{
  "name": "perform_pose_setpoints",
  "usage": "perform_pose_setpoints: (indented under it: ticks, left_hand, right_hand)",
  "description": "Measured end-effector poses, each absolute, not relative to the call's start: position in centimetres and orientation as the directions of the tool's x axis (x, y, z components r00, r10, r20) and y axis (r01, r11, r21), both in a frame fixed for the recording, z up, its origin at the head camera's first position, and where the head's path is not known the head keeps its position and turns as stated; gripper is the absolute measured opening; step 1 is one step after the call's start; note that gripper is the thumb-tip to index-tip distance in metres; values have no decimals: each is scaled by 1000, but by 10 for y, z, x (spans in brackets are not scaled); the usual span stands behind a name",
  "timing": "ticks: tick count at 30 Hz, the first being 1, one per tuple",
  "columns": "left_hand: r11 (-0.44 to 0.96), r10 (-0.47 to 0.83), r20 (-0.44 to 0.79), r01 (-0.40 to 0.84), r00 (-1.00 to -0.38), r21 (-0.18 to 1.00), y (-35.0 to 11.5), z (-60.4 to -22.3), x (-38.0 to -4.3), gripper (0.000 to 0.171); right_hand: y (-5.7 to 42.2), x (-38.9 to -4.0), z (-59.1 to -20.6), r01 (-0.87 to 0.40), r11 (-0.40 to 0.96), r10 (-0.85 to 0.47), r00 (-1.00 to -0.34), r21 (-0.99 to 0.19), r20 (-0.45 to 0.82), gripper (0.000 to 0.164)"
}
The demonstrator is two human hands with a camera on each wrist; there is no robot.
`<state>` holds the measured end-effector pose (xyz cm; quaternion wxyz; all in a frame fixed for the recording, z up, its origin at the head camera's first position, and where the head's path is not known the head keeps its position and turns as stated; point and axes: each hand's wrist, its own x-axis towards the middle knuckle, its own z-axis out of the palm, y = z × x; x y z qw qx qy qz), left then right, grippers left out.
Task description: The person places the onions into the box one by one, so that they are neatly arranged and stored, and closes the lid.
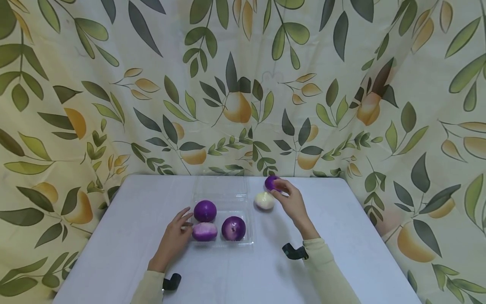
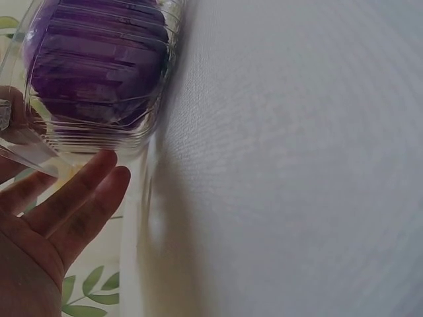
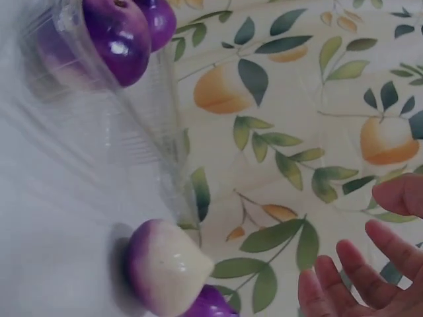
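While the white table runs out toward the viewer on the near side of the clear container, two black wrist devices show there at the pale sleeves, one to its left, one to its right. Just beside the container's left wall is the left hand, its fingers loosely extended and somewhat apart, tips at the plastic; whether they press it I cannot tell.

In the container's near left part lies a pale purple bulb; in its near right part, a round purple bulb; in its far left part, a deep purple bulb. To the right of the container, the right hand reaches out, fingers spread and thumb apart, with nothing between them in its wrist view. Near the container's far right corner sits a whitish bulb. Beyond the container's folded-back lid and to the right is a small purple bulb, by the right fingertips. Farthest behind the container hangs a leaf-and-fruit cloth.
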<state>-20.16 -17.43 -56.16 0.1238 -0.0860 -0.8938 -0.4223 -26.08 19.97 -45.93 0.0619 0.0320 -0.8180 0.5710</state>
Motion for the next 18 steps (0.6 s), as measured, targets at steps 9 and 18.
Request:
perform_pose_setpoints:
  ticks: [9,18]
  left_hand:
    - [625,48,292,257,-955,737,-175,-562,-203,44]
    - [624,50,308,270,-950,733,-175,-563,-203,44]
  right_hand:
    - [199,-273,-487,-29,358,63,-996,-933,56,47]
    - [195,-285,-503,-32,352,106,-992,-935,74,44]
